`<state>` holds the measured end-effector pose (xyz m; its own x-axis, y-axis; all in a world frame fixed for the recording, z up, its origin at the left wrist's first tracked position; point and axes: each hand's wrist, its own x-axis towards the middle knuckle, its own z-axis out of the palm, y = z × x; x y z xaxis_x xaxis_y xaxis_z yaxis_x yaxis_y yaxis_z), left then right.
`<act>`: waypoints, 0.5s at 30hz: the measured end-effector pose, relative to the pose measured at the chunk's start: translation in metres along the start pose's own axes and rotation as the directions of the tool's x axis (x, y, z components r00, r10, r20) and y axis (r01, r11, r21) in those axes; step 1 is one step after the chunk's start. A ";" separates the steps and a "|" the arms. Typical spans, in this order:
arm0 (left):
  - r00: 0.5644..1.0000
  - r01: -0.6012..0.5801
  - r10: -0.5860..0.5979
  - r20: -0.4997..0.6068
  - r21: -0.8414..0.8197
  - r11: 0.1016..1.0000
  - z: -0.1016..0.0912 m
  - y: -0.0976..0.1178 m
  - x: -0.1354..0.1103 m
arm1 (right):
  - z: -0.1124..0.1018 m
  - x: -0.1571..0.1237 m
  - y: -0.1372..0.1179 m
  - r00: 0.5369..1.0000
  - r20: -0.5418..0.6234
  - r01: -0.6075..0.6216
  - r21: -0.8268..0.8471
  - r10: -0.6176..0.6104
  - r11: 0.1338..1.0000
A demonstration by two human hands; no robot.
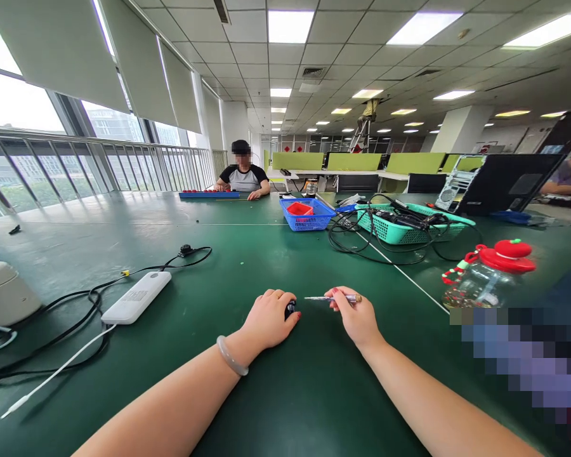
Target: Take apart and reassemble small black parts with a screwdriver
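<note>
Above the green table [285, 406], my left hand [269, 320] is closed around a small dark object [290, 309]. Most of that object is hidden by the fingers, so its kind does not show. A thin screwdriver [316, 298] sits in the pinched fingers of my right hand [356, 317]. Its slim shaft points left, toward the dark object, and its tip is a little apart from my left hand.
To the left lie a white power adapter [137, 298] and black cables [95, 298]. Farther back are a blue basket [309, 221] and a green basket [400, 233] with tangled cables. A red-lidded jar [492, 285] stands right. A person [243, 178] sits across the table.
</note>
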<state>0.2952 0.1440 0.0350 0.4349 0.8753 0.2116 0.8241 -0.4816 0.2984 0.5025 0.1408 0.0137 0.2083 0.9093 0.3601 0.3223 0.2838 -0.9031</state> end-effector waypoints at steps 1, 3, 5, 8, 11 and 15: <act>1.000 0.011 -0.010 -0.009 0.018 1.000 0.001 0.003 -0.001 | 0.000 0.002 0.003 1.000 -0.016 -0.008 0.017 0.009 1.000; 0.999 0.031 -0.030 -0.021 0.051 0.998 0.003 0.008 -0.004 | -0.001 0.006 0.008 0.997 -0.063 -0.050 0.066 0.054 0.997; 0.999 0.046 -0.045 -0.018 0.090 0.995 0.004 0.012 -0.007 | -0.003 0.010 0.012 0.988 -0.106 -0.098 0.130 0.112 0.987; 0.999 0.041 -0.042 0.007 0.133 0.990 0.000 0.016 -0.020 | -0.005 0.012 0.014 0.976 -0.145 -0.130 0.201 0.161 0.971; 0.999 0.025 -0.030 0.045 0.124 0.992 -0.015 0.011 -0.046 | -0.005 0.011 0.014 0.980 -0.133 -0.117 0.207 0.146 0.971; 0.986 0.160 -0.164 0.031 0.121 0.980 -0.046 -0.018 -0.101 | -0.004 0.010 0.013 0.989 -0.077 -0.110 0.168 0.124 0.980</act>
<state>0.2194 0.0622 0.0512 0.3045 0.9435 0.1309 0.9207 -0.3267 0.2136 0.5129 0.1520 0.0062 0.3176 0.9112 0.2623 0.1377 0.2293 -0.9636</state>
